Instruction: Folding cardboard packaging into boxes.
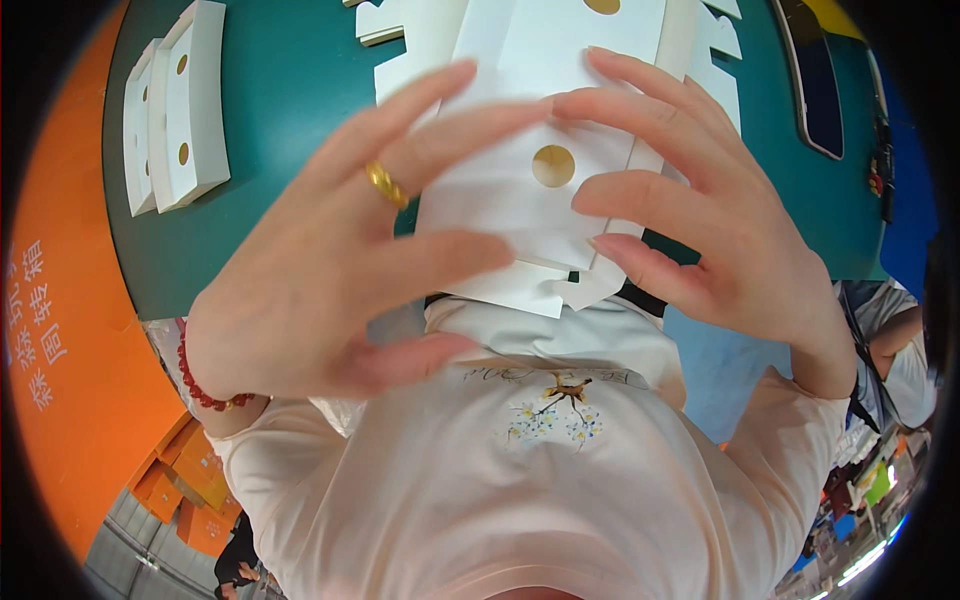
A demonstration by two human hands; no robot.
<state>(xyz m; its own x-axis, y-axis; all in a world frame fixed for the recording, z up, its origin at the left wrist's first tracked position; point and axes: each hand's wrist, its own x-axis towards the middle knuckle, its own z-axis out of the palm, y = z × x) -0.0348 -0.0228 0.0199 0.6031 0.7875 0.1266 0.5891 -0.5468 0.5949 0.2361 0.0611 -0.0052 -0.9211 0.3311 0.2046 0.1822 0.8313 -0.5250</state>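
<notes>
A white cardboard blank [480, 205] with round holes and notched flaps lies before me at the table's near edge, partly covered by my hands. Over its left side hovers my left hand [330, 240], fingers spread and somewhat blurred, a gold ring on one finger. On the right, my right hand [720, 200] is spread with curved fingers, its tips at or just above the cardboard; contact is hard to tell. Neither hand grips anything that I can see. Further white cardboard pieces show beneath and beyond the blank.
Two folded white cardboard trays [192, 110] with round holes stand at the left of the green tabletop [285, 70]. A phone [815, 95] lies at the far right. An orange box wall [75, 300] borders the left side. Another person's arm [893, 340] shows at the right edge.
</notes>
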